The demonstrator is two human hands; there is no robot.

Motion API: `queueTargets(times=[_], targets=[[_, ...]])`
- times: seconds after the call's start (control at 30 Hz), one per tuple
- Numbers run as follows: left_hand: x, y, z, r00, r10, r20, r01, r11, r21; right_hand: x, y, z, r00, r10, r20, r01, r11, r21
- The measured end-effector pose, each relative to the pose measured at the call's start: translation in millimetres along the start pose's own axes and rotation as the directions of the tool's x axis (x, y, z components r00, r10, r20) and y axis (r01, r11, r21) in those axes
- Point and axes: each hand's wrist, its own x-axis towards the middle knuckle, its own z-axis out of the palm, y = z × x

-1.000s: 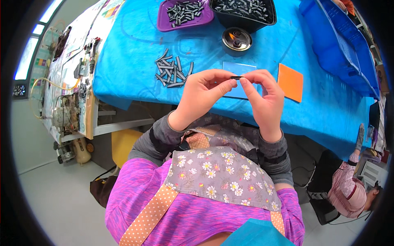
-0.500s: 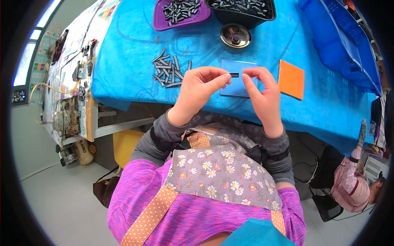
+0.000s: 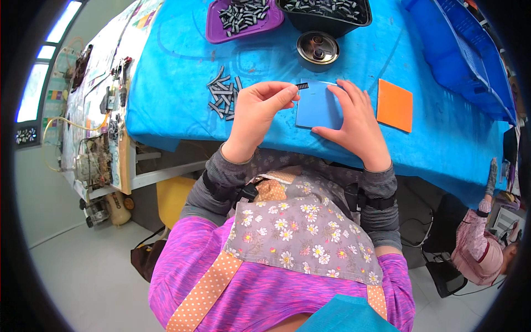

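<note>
A purple tray (image 3: pixel 243 21) of small dark ridged pieces and a black bin (image 3: pixel 326 12) sit at the far edge of the blue-covered table (image 3: pixel 177 83); a round metal tin (image 3: pixel 317 48) lies near them; an orange square (image 3: pixel 394 104) lies to the right.

floor (image 3: pixel 72 276): pale grey | table (image 3: pixel 182 66): blue cloth | windows (image 3: pixel 38 88): bright, left | stool (image 3: pixel 172 200): yellow

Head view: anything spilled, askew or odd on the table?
Only one thing stands out: a loose pile of small dark parts lies jumbled on the blue cloth, outside the purple tray and black bin. The left hand pinches one part; the right hand rests on a blue pad.
</note>
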Motion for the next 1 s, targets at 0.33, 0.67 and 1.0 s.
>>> queueTargets(times=[0.33,0.67,1.0], targets=[[43,-7,11,0.965,0.245,-0.092,-0.22,0.95,0.224,-8,19,-7,0.965,0.061,-0.255,-0.092,0.99,-0.109],[58,-21,28,0.897,0.424,-0.129,-0.327,0.83,0.452,-42,49,-47,0.742,0.566,-0.359,-0.641,0.756,-0.132],[34,-24,20,0.901,0.354,-0.253,-0.228,0.88,0.418,-44,58,-37,0.76,0.478,-0.44,-0.566,0.82,-0.085]])
